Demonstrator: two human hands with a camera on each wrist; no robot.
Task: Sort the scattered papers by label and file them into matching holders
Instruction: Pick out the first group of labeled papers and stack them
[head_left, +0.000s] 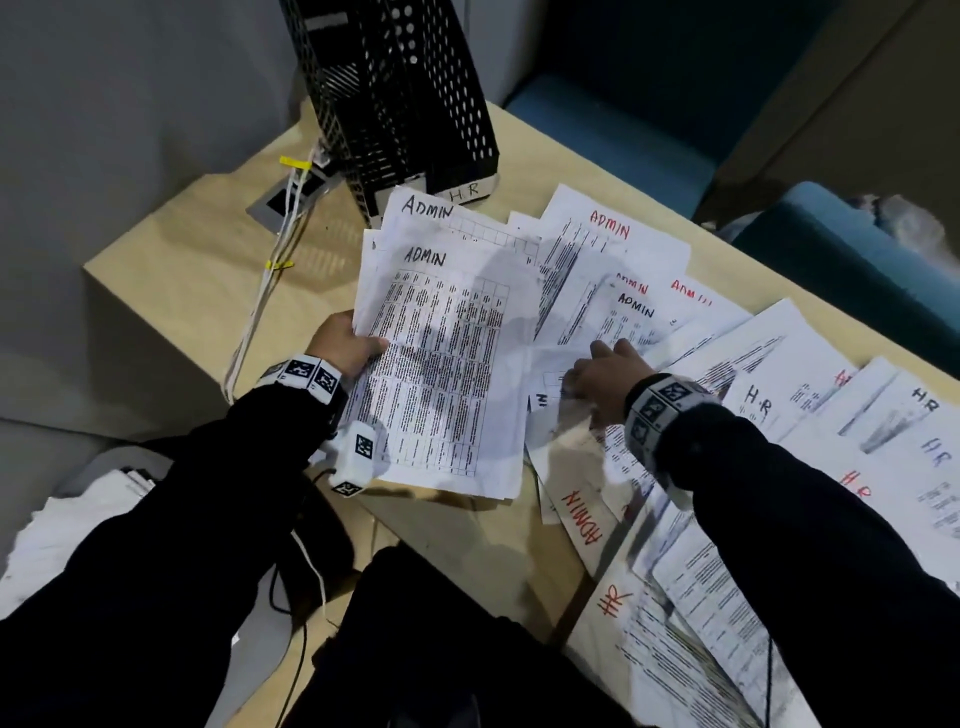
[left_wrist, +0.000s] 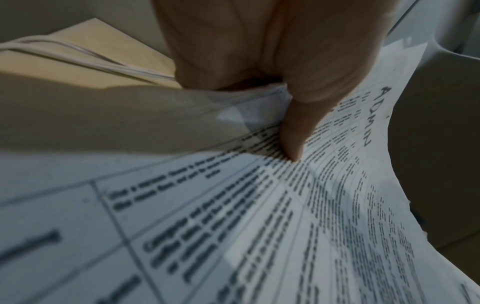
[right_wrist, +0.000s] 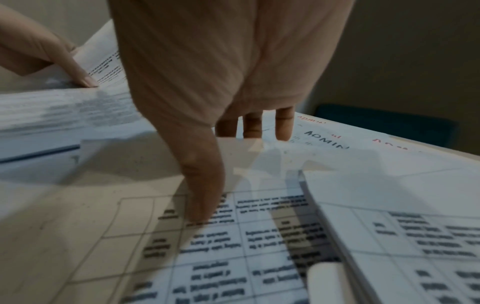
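Two hands sort papers on a table.

The left hand (head_left: 345, 345) holds a stack of papers (head_left: 441, 374) by its left edge, with the thumb on top and the other fingers tucked under. The top sheet says ADMIN in black. The stack is lifted a bit over the near left part of the table (head_left: 197, 270). The right hand (head_left: 605, 376) is spread out flat, and its fingers press down on the loose papers (head_left: 613, 260) in the middle of the table. Those sheets say ADMIN in red or black. More papers (head_left: 883, 415) marked HR lie to the right. A black holder (head_left: 410, 104) with holes stands at the far edge, and one slot has an HR label. White cables (head_left: 270, 280) run across the table on the left.
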